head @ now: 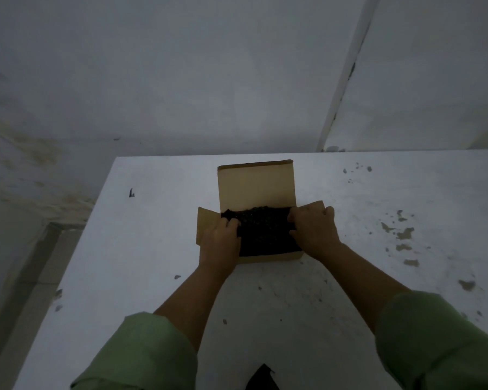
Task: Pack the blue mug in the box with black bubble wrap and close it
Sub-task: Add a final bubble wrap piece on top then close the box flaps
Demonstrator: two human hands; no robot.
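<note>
Cardboard box (pixel 268 257) is set near the middle of the white table (pixel 152 235), lid flap (pixel 255 185) stood up on the box's far side and two side flaps folded outward, so the opening is kept clear for packing. Box interior is filled edge to edge with black bubble wrap (pixel 265 232). Blue mug is not visible anywhere; it is judged to be under or inside the wrap, but that cannot be confirmed. Left hand (pixel 220 243) is laid over the box's left edge, fingers curled down into the wrap at that side. Right hand (pixel 314 229) is placed at the box's right edge, over the right side flap (pixel 316 205), fingers bent and pressed onto the wrap, thumb toward the near side. Whether the wrap is pinched or only pushed down cannot be told. Pressing from both sides at once is read as tucking the padding below the rim so the flaps can be shut flat. Step in hand is judged as final seating of the wrap; closing not yet started. Risk noted: wrap springing back above the rim and holding the lid proud. A dark scrap (pixel 262 378) is seen at the table's near edge, well apart from the box; its nature is unclear.
</note>
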